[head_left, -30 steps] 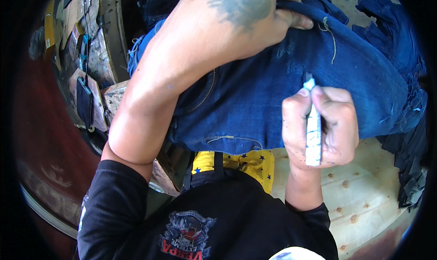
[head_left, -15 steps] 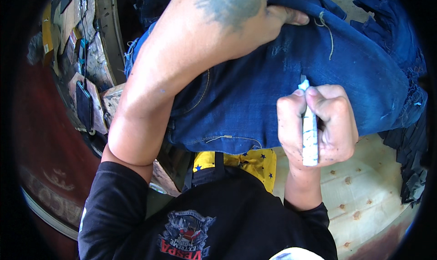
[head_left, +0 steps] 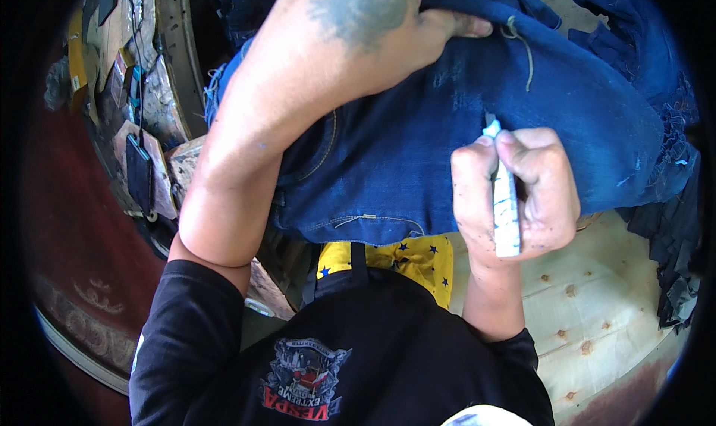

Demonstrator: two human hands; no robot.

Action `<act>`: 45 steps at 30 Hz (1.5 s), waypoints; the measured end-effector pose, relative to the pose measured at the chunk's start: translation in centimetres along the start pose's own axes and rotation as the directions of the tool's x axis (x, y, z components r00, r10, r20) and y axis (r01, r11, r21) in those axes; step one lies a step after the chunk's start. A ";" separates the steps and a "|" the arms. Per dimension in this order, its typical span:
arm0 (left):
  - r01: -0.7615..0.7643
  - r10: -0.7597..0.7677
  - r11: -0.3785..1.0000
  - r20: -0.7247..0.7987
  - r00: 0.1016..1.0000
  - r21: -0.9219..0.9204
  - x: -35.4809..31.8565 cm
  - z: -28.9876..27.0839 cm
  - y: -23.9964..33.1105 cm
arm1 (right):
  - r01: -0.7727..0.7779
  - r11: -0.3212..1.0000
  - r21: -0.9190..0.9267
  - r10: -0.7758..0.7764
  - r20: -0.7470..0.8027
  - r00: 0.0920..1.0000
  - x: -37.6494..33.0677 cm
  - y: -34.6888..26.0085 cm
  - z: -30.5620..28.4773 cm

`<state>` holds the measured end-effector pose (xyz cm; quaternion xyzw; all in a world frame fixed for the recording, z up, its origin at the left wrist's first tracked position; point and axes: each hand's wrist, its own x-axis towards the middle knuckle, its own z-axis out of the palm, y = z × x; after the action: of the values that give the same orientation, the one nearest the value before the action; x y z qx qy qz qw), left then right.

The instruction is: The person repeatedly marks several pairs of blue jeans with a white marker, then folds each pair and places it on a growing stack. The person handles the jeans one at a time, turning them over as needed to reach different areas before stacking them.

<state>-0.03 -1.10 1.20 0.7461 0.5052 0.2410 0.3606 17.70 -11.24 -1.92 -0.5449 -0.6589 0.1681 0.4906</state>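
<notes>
Dark blue denim jeans (head_left: 418,150) lie spread over a pale wooden surface (head_left: 597,307) in front of me. My left hand (head_left: 373,23) presses down on the upper part of the denim and grips a fold of it near the top edge. My right hand (head_left: 514,187) is closed around a white marker-like stick (head_left: 506,210), with its tip touching the denim at the middle right. A loose thread (head_left: 522,45) lies on the fabric near my left fingertips.
More dark blue denim pieces (head_left: 671,224) are heaped at the right edge. A yellow cloth with blue stars (head_left: 403,258) hangs at my waist. At the left stand cluttered shelves with a small dark device (head_left: 139,174), and a curved red floor area (head_left: 67,262) lies beyond.
My right hand has shifted slightly left and up, moving the white stick's tip across the denim. My left hand keeps its hold on the fabric.
</notes>
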 end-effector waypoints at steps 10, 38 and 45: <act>-0.002 0.021 0.968 -0.071 0.997 0.249 0.0 1.4 -0.8 | -0.246 0.960 0.135 0.235 0.092 0.968 1.3 -0.4 -2.4; 0.661 -0.366 -0.199 0.680 0.635 -0.724 -13.6 -1.7 6.7 | 0.009 0.888 0.459 -0.310 0.586 0.749 3.5 -13.8 -11.3; 0.514 -0.252 -0.526 0.701 0.667 -0.678 -11.2 0.8 8.8 | -0.506 0.721 0.474 0.329 0.408 0.852 -1.0 -11.3 -19.2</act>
<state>1.50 -13.71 7.65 -0.1038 0.3226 0.3012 0.8913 27.27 -22.05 15.01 -0.4786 -0.5024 0.5421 0.4739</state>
